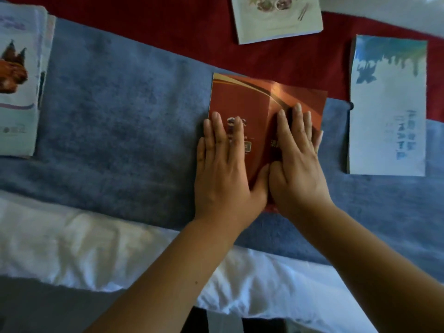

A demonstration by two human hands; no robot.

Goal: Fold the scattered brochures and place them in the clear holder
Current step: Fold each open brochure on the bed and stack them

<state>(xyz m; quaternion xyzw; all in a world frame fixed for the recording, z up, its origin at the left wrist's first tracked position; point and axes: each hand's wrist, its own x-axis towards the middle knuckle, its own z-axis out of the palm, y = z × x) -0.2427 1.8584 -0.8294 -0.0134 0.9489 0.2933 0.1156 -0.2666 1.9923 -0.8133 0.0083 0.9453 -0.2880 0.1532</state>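
1. The red brochure (242,97) is lying flat on the blue towel (115,116), right of centre, with a vertical crease showing between its two visible panels.
2. The left hand (223,169) is pressing on the left panel and the right hand (298,164) on the right one. Both are resting palm-down with fingers straight and spread, gripping nothing, and the thumbs are meeting near the crease.
3. Judging by the sheen on the far right panel, the paper is looking glossy, thin and light. It is likely to slide under dry fingers and spring open unless the crease is pressed firmly, and the soft towel beneath is giving little backing. An outer edge looks like the best place to lift it for the next fold.
4. Around it, a white-and-blue brochure (389,131) is lying well apart to the right, another brochure (278,22) is sitting on the red cloth (168,25) beyond, and a stack of leaflets (16,104) is being cut off at the left edge.
5. The clear holder is not showing anywhere. The hands are hiding the brochure's near edge and most of its print, so its number of panels cannot be told.
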